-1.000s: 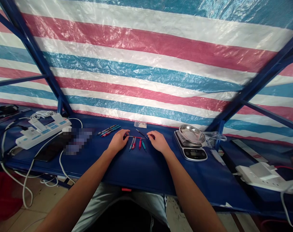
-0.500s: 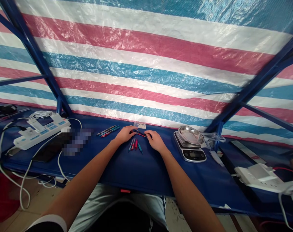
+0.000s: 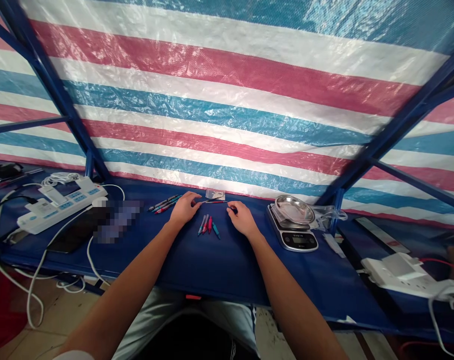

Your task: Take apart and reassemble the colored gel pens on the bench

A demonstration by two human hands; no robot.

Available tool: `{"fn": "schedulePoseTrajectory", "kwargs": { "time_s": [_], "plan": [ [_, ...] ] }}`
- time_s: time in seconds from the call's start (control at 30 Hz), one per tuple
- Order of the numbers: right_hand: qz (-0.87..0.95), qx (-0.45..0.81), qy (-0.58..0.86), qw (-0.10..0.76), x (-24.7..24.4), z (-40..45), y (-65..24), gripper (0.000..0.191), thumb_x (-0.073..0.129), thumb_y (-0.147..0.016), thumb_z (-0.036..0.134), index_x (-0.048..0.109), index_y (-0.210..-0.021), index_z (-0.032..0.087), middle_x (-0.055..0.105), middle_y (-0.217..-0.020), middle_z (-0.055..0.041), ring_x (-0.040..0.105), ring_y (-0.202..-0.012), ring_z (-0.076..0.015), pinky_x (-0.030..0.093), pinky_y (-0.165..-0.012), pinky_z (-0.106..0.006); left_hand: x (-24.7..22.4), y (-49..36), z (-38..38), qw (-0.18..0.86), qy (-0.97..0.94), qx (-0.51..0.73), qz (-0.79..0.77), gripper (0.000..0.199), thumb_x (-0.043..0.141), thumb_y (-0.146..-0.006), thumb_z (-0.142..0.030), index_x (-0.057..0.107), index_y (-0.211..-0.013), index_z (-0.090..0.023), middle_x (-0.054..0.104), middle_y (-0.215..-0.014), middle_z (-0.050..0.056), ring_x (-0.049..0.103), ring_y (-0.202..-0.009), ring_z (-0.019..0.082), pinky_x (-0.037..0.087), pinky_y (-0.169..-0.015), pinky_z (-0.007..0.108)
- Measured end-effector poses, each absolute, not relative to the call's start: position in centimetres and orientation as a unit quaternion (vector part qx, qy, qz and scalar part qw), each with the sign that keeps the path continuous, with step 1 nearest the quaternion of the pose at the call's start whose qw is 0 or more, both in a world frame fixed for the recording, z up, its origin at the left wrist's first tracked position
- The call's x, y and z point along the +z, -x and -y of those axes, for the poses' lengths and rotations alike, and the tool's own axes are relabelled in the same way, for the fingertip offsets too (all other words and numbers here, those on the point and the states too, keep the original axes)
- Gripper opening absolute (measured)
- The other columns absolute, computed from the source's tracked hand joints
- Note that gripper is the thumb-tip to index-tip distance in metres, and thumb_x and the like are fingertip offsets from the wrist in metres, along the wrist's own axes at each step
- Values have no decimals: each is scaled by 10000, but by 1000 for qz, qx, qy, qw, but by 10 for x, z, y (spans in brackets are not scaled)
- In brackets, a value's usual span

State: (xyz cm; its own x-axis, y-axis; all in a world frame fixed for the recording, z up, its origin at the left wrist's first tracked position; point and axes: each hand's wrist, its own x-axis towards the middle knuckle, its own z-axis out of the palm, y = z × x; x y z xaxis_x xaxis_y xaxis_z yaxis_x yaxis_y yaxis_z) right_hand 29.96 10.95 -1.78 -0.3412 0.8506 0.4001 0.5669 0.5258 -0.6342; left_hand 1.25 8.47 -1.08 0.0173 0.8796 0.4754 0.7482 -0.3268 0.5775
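Observation:
Two thin rods, dark and red like pen refills (image 3: 215, 201), lie crosswise on the blue table between my hands. My left hand (image 3: 185, 207) is at their left end, thumb and forefinger apart. On the other side my right hand (image 3: 242, 218) has its fingers loosely bent, with a gap at the thumb, and its fingertip is close to the right end. Whether either hand touches the rods I cannot tell. Several short pen parts (image 3: 209, 226), red, clear and teal, lie below them. Left of my left hand is a group of pens (image 3: 164, 204), partly covered by it.
A small clear bag (image 3: 215, 194) with pale bits lies behind the rods. To the right is a digital scale (image 3: 298, 240) with a metal bowl (image 3: 294, 209). A white power strip (image 3: 64, 205), cables and a dark phone (image 3: 75, 235) occupy the left. Striped sheeting (image 3: 227, 110) closes the back.
My hands have moved apart, the left one toward the pens. The thin rods, at my fingertips before, now lie lined up between the hands.

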Motion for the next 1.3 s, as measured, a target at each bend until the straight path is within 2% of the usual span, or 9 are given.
{"fn": "schedulePoseTrajectory", "kwargs": {
  "time_s": [0.1, 0.23, 0.33, 0.53, 0.63, 0.73, 0.9, 1.1, 1.3],
  "plan": [
    [795, 199, 445, 361, -19, -109, -300, 246, 588, -998, 280, 699, -1205, 204, 731, -1172, -111, 674, -1077, -260, 534, -972, -415, -6, 7, -74, -1, -682, 384, -622, 306, 645, -941, -327, 759, -1205, -223, 721, -1206, 137, 639, -1134, 348, 485, -1034, 475],
    [797, 201, 443, 357, -17, -108, -300, 239, 578, -1007, 269, 703, -1201, 206, 733, -1183, -111, 671, -1087, -259, 533, -978, -414, -1, 33, -55, -62, -604, 342, -717, 359, 662, -926, -344, 727, -1263, -237, 678, -1335, 175, 547, -1275, 431, 420, -1062, 580],
    [799, 202, 442, 354, -15, -106, -299, 237, 584, -1001, 261, 709, -1196, 206, 733, -1180, -113, 667, -1090, -263, 530, -986, -420, -3, 48, -46, -46, -585, 317, -745, 357, 655, -929, -364, 730, -1251, -229, 698, -1314, 181, 589, -1237, 432, 427, -1047, 597],
    [815, 195, 437, 327, -11, -101, -299, 262, 545, -1022, 263, 733, -1198, 218, 697, -1268, -113, 612, -1202, -279, 474, -1102, -467, -7, 62, -47, -11, -596, 308, -742, 296, 658, -920, -352, 777, -1165, -238, 760, -1240, 123, 686, -1141, 344, 521, -984, 442],
    [837, 156, 438, 289, -9, -98, -298, 275, 531, -1035, 275, 762, -1178, 233, 592, -1478, -111, 513, -1362, -303, 405, -1177, -511, -7, 64, -51, 17, -581, 300, -756, 315, 683, -903, -386, 772, -1165, -235, 780, -1191, 100, 713, -1095, 309, 541, -962, 390],
    [847, 109, 463, 237, -8, -95, -295, 317, 515, -1059, 326, 749, -1272, 299, 429, -1657, -73, 363, -1503, -348, 359, -1192, -580, -7, 64, -52, 28, -569, 296, -767, 322, 706, -886, -414, 770, -1145, -233, 788, -1151, 97, 723, -1075, 310, 550, -945, 387],
    [861, 86, 469, 176, -9, -101, -287, 404, 445, -1096, 395, 651, -1443, 386, 301, -1745, -10, 206, -1604, -382, 284, -1228, -628, -8, 63, -52, 19, -563, 303, -769, 310, 712, -872, -396, 775, -1112, -210, 784, -1156, 115, 723, -1081, 324, 550, -962, 414],
    [885, 80, 427, 171, -11, -116, -277, 444, 385, -1112, 371, 619, -1490, 358, 399, -1706, 3, 169, -1626, -372, 232, -1262, -629, -9, 64, -53, 8, -572, 328, -751, 298, 610, -960, -427, 795, -1034, -205, 783, -1136, 118, 726, -1062, 318, 553, -957, 405],
    [886, 65, 413, 203, -15, -117, -277, 443, 392, -1107, 336, 644, -1470, 316, 549, -1588, -31, 310, -1564, -338, 278, -1275, -539, -14, 73, -54, 14, -585, 355, -729, 256, 597, -935, -271, 793, -1090, -216, 786, -1144, 95, 731, -1054, 289, 546, -1006, 389]
  ]
}}
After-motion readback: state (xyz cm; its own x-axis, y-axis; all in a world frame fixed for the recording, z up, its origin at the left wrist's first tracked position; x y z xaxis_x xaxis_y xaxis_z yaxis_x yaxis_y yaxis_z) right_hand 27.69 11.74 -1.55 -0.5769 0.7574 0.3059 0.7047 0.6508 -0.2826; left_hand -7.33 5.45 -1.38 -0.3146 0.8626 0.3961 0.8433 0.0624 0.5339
